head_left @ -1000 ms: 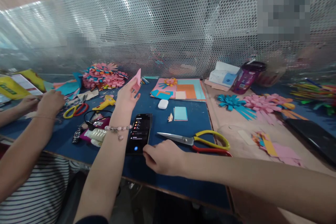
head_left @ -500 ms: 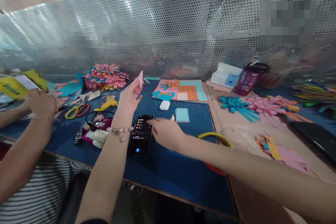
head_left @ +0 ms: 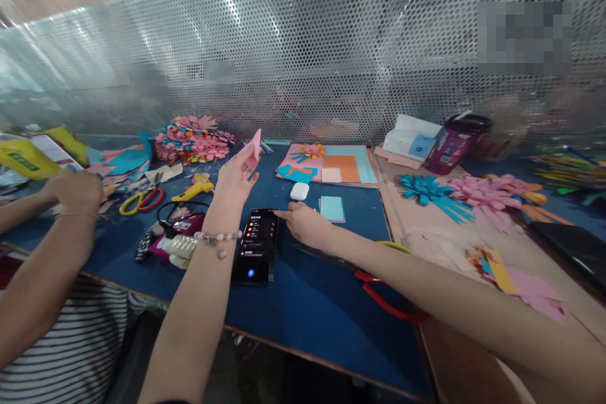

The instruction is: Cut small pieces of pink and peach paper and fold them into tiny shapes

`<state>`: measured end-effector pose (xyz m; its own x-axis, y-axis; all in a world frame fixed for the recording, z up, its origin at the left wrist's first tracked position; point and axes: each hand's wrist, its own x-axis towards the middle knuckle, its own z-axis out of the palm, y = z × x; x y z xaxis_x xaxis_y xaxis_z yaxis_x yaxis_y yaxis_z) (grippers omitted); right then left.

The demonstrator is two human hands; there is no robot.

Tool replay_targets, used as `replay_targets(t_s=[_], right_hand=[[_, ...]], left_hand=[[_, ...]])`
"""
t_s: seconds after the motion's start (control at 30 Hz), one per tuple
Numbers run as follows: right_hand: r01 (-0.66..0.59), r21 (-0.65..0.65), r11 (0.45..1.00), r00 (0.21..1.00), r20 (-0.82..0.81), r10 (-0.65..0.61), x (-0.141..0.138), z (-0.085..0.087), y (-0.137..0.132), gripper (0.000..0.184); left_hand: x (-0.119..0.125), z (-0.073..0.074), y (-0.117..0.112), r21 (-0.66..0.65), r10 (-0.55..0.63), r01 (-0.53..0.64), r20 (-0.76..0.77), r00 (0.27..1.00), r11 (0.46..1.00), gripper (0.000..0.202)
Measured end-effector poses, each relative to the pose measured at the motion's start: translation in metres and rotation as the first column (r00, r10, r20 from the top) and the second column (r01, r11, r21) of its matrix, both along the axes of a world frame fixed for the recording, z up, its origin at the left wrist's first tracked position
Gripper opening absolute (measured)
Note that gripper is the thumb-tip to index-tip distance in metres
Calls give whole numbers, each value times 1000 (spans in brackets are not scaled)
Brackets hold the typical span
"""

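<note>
My left hand (head_left: 237,178) is raised above the blue table, pinching a folded piece of pink paper (head_left: 256,144) between thumb and fingers. A black smartphone (head_left: 255,259) lies on the table with its dark screen lit, partly behind my left wrist. The index finger of my right hand (head_left: 305,222) points at the phone's upper right edge, and that hand holds nothing. Red-and-yellow-handled scissors (head_left: 379,293) rest under my right forearm, which hides part of them. Beyond my right hand are a white earbud case (head_left: 299,191) and light-blue paper squares (head_left: 332,209).
A co-worker's hands (head_left: 76,192) are at the left. Around lie a paper-flower pile (head_left: 194,139), other scissors (head_left: 142,201), a yellow glue gun (head_left: 194,188) and stacked colored paper (head_left: 350,167). Paper flowers (head_left: 421,189) and a purple cup (head_left: 457,142) are at right.
My right hand has shifted right, off the phone's screen to its upper right edge, uncovering the scissors' blades. My left hand still holds the pink paper.
</note>
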<state>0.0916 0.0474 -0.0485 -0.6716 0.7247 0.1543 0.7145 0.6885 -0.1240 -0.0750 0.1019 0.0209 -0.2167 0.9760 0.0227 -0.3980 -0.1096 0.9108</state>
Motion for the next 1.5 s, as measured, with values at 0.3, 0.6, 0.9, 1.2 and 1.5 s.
replay_targets(t_s=[0.3,0.6,0.9,1.2,1.5], right_hand=[[46,-45,998,998,-45,-48,1,-3,3,46],[46,-11,999,998,-37,-46,-1,-2,5,45],[80,-79,994,956,-275,-99,31,28,-1,45],[182,-131,975,896,-385,-219,49,40,-33,39],[-15,-186,983,997,-74,1,-10,20,-105,35]], left_hand=[[2,-1,-3,8,-10,10,-4,1000,1000,26],[1,-2,0,-11,-1,1,13,1000,1000,27],[9,-2,-4,40,-37,45,-171,985,998,26],[19,-1,-14,144,-176,303,-557,812,942,19],[12,-5,-7,123,-161,283,-585,795,951,20]])
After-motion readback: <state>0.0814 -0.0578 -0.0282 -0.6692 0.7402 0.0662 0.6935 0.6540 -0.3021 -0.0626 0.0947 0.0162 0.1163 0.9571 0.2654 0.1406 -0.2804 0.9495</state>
